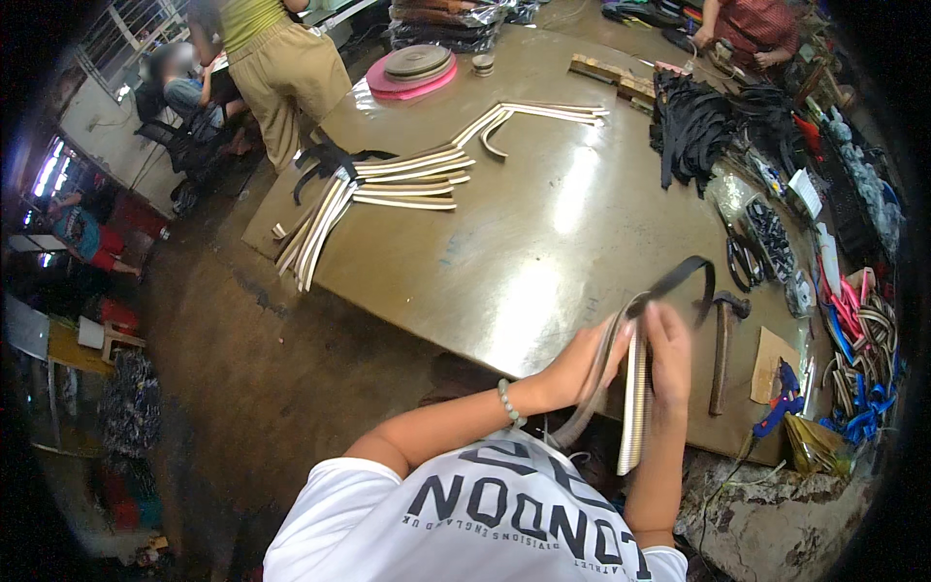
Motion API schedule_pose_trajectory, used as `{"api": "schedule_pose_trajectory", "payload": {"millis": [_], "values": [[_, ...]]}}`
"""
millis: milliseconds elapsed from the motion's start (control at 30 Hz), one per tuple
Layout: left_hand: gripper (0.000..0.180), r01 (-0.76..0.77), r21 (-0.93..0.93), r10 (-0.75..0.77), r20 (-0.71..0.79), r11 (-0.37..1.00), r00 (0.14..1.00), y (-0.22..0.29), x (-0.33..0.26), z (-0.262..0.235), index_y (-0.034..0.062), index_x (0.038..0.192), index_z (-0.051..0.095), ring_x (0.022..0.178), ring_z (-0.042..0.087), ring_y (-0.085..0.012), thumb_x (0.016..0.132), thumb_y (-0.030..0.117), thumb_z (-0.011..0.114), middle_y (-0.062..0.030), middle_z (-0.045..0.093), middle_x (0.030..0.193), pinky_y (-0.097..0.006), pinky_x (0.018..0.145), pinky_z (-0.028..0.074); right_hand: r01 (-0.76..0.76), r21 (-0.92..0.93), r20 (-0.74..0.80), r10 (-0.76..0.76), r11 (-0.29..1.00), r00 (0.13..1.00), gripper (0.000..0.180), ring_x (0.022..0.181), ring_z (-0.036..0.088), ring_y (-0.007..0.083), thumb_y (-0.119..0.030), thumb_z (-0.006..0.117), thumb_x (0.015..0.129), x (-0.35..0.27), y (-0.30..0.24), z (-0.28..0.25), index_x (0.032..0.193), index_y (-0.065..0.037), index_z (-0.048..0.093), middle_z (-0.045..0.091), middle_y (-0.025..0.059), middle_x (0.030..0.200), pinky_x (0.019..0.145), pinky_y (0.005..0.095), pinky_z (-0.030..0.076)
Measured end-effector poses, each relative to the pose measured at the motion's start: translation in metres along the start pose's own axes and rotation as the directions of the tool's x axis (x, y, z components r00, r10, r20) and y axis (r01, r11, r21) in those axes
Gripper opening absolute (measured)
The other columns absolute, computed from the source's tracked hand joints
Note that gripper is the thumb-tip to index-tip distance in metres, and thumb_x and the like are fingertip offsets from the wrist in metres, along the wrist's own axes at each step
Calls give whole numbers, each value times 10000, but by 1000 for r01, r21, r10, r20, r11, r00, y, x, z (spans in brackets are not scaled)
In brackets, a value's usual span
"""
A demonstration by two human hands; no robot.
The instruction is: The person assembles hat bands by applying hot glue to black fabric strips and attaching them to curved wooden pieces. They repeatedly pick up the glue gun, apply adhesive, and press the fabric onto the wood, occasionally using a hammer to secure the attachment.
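Standing at the big brown worktable [543, 242], we see pale straps [388, 184] fanned out on its far part and a heap of black straps [693, 126] at the far right. Near us a hammer [722, 349] lies on the table. Our left hand [582, 364] and right hand [669, 364] are both closed around a stack of flat strips [635, 407], held on edge over the table's near edge, with a dark strap [684, 276] looping up from it. We judge the strips are being aligned; a firm even pinch seems needed. Containers we cannot make out clearly.
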State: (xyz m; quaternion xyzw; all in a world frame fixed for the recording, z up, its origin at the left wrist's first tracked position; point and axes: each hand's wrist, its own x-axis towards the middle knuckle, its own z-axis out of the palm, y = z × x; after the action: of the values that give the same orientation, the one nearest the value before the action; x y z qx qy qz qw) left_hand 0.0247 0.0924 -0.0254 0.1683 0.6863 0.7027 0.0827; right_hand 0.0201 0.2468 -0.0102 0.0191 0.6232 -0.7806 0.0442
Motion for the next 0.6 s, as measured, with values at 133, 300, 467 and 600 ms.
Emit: {"api": "schedule_pose_trajectory", "payload": {"millis": [133, 300, 467, 600], "values": [[175, -155, 355, 146, 53, 922, 988, 4, -11, -4, -2, 1013, 618, 762, 653, -305, 968, 162, 576, -146, 647, 793, -356, 697, 521, -37, -348, -94, 5, 937, 996, 196, 737, 545, 38, -185, 662, 945, 9, -2, -4, 890, 2, 684, 638, -24, 784, 664, 212, 441], [379, -126, 635, 268, -132, 762, 954, 25, 0, -14, 30, 1275, 548, 830, 650, -411, 918, 141, 612, -201, 642, 1068, -429, 764, 533, -10, -513, 5, 14, 858, 1000, 231, 808, 592, 92, -204, 698, 912, -3, 4, -19, 948, 23, 710, 692, 38, 851, 728, 263, 488], [222, -36, 583, 28, 22, 812, 999, 26, 18, -41, -9, 886, 707, 799, 666, -351, 900, 201, 636, -193, 686, 857, -398, 718, 534, -191, -423, 187, 292, 886, 938, 270, 885, 608, 75, -161, 717, 904, 10, 6, -24, 1093, 27, 676, 691, 34, 983, 788, 240, 499], [199, -74, 544, 41, 73, 836, 997, 5, 22, -43, -2, 869, 689, 775, 655, -354, 883, 192, 648, -179, 676, 845, -421, 714, 524, -250, -21, 291, 245, 968, 925, 471, 1187, 552, 185, -64, 712, 873, 36, -14, -22, 1308, -1, 542, 553, 91, 1339, 1026, 320, 436]]}}
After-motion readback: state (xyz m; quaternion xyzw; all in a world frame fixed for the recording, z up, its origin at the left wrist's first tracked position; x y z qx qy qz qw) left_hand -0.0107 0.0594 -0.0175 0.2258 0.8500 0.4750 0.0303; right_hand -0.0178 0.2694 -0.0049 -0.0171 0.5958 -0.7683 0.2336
